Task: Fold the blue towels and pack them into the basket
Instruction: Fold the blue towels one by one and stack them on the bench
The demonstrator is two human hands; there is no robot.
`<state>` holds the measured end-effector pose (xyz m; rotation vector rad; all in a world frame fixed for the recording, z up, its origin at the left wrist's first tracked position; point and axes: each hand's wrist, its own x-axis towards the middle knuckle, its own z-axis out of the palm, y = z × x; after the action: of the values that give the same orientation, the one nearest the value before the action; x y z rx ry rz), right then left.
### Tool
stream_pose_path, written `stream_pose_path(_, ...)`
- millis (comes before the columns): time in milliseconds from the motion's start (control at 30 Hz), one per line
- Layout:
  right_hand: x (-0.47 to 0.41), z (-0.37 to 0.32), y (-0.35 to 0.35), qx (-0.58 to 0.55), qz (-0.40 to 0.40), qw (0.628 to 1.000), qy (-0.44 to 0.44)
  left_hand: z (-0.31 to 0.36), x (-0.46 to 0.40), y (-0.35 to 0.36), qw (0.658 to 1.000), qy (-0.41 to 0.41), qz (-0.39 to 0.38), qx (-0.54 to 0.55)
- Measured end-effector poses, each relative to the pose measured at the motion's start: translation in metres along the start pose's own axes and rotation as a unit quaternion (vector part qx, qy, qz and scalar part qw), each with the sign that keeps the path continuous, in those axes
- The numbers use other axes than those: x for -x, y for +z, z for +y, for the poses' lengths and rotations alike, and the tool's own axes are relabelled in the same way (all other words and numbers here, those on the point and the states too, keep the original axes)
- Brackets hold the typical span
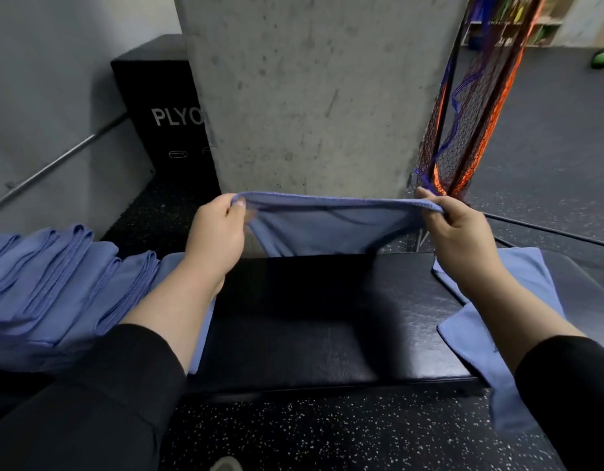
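A blue towel [328, 226] is stretched in the air above the far edge of a black padded bench [321, 317]. My left hand [219, 232] pinches its upper left corner and my right hand [460, 232] pinches its upper right corner. The cloth sags between them and hangs down behind the bench edge. A pile of folded blue towels [56, 290] lies on the left of the bench. Loose blue towels [497, 321] lie under my right forearm and hang over the near edge. No basket is in view.
A concrete pillar [321, 90] rises right behind the bench. A black plyo box [158, 107] stands to its left by a wall with a metal rail. Netting and coloured bands [463, 130] hang at the right. Speckled rubber floor [328, 436] lies below.
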<state>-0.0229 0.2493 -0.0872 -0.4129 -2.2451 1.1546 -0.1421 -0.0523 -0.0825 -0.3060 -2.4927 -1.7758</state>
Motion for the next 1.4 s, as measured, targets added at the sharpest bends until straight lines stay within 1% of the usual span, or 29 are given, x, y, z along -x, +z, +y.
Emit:
stream_pose_path(67, 0.007, 0.000, -0.008, 0.027, -0.010, 1.000, 0.001, -0.003, 0.003, -0.003, 0.993, 0.034, 0.016, -0.108)
stream_pose_path(100, 0.011, 0.002, -0.012, 0.043, -0.025, 0.999, 0.002, -0.003, 0.005, -0.005, 0.983, 0.058, 0.028, -0.171)
stream_pose_path(133, 0.014, 0.005, -0.015, 0.056, -0.043, 0.998, 0.003, -0.002, 0.008, -0.006, 0.974, 0.080, 0.038, -0.209)
stream_pose_path(167, 0.017, 0.006, -0.019, 0.065, -0.064, 0.996, 0.003, 0.000, 0.011, -0.008, 0.971, 0.095, 0.040, -0.217)
stream_pose_path(233, 0.024, 0.011, -0.026, 0.069, -0.103, 0.992, -0.002, 0.003, 0.016, -0.011, 0.977, 0.097, 0.012, -0.190)
stream_pose_path(300, 0.030, 0.019, -0.032, 0.084, -0.140, 0.987, -0.010, 0.003, 0.024, -0.010, 0.979, 0.091, -0.039, -0.177)
stream_pose_path(400, 0.039, 0.036, -0.036, 0.151, -0.216, 0.965, -0.013, -0.004, 0.040, -0.007, 0.962, 0.098, -0.135, -0.215)
stream_pose_path(467, 0.046, 0.043, -0.038, 0.200, -0.276, 0.940, -0.001, -0.013, 0.052, -0.003, 0.936, 0.100, -0.212, -0.261)
stream_pose_path(567, 0.061, 0.048, -0.042, 0.255, -0.349, 0.901, 0.018, -0.024, 0.070, 0.001, 0.884, 0.090, -0.303, -0.345)
stream_pose_path(667, 0.068, 0.058, -0.046, 0.278, -0.384, 0.879, 0.051, -0.033, 0.084, 0.002, 0.846, 0.063, -0.355, -0.393)
stream_pose_path(767, 0.073, 0.052, -0.051, 0.286, -0.402, 0.867, 0.074, -0.040, 0.093, 0.001, 0.826, 0.049, -0.382, -0.412)
stream_pose_path(800, 0.076, 0.050, -0.052, 0.291, -0.420, 0.856, 0.083, -0.040, 0.095, 0.001, 0.817, 0.050, -0.393, -0.419)
stream_pose_path(867, 0.082, 0.048, -0.052, 0.286, -0.463, 0.829, 0.128, -0.041, 0.100, -0.001, 0.795, 0.046, -0.432, -0.424)
stream_pose_path(900, 0.086, 0.048, -0.051, 0.279, -0.484, 0.814, 0.157, -0.044, 0.102, -0.002, 0.784, 0.028, -0.458, -0.417)
stream_pose_path(967, 0.092, 0.051, -0.050, 0.261, -0.515, 0.790, 0.205, -0.052, 0.106, -0.004, 0.777, -0.062, -0.512, -0.361)
stream_pose_path(1033, 0.095, 0.049, -0.049, 0.247, -0.523, 0.786, 0.217, -0.059, 0.111, -0.005, 0.780, -0.163, -0.535, -0.281)
stream_pose_path(1067, 0.094, 0.047, -0.047, 0.245, -0.514, 0.797, 0.202, -0.060, 0.110, -0.005, 0.789, -0.185, -0.528, -0.253)
stream_pose_path(1100, 0.091, 0.047, -0.046, 0.250, -0.493, 0.817, 0.168, -0.061, 0.107, -0.004, 0.808, -0.192, -0.508, -0.229)
stream_pose_path(1133, 0.087, 0.047, -0.044, 0.260, -0.460, 0.839, 0.132, -0.059, 0.102, -0.002, 0.834, -0.185, -0.478, -0.204)
stream_pose_path(1167, 0.082, 0.046, -0.042, 0.262, -0.416, 0.864, 0.108, -0.057, 0.096, 0.002, 0.866, -0.171, -0.435, -0.178)
stream_pose_path(1200, 0.077, 0.046, -0.040, 0.239, -0.365, 0.894, 0.101, -0.054, 0.089, 0.005, 0.898, -0.158, -0.381, -0.152)
stream_pose_path(1233, 0.072, 0.045, -0.036, 0.207, -0.310, 0.922, 0.101, -0.051, 0.080, 0.008, 0.927, -0.147, -0.320, -0.128)
stream_pose_path(1267, 0.067, 0.044, -0.033, 0.182, -0.261, 0.942, 0.105, -0.050, 0.072, 0.011, 0.949, -0.136, -0.259, -0.114)
stream_pose_path(1333, 0.058, 0.038, -0.024, 0.156, -0.189, 0.963, 0.112, -0.050, 0.058, 0.017, 0.974, -0.102, -0.155, -0.128)
stream_pose_path(1400, 0.049, 0.038, -0.012, 0.142, -0.149, 0.971, 0.121, -0.053, 0.048, 0.025, 0.979, -0.076, -0.097, -0.160)
